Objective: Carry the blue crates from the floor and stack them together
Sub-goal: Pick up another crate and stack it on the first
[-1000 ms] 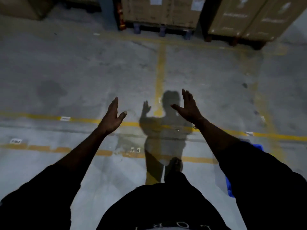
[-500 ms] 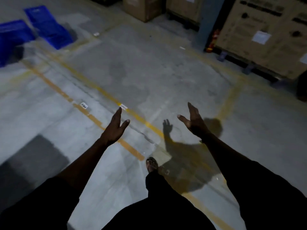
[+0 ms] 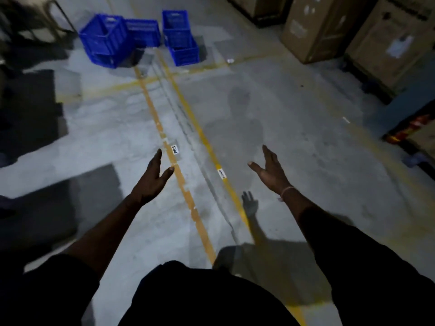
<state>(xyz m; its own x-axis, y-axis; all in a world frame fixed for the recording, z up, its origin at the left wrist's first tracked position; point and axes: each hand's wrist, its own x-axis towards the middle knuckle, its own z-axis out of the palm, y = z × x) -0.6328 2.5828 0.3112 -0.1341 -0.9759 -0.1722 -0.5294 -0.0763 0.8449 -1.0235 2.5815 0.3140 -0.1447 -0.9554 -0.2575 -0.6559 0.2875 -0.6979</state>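
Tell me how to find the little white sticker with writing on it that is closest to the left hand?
Start at the two yellow floor lines running from the blue crates toward the person. Follow the paler left line down until just above the left hand. The white sticker there reads P05, and unlike the other sticker on the brighter right line, it sits beside the left hand's fingertips.

Blue crates, slotted/mesh sides. Grey concrete floor w/ darker patches, yellow-orange painted lines, white labels w/ black txt. Brown cardboard boxes w/ white stickers. Black sleeves.
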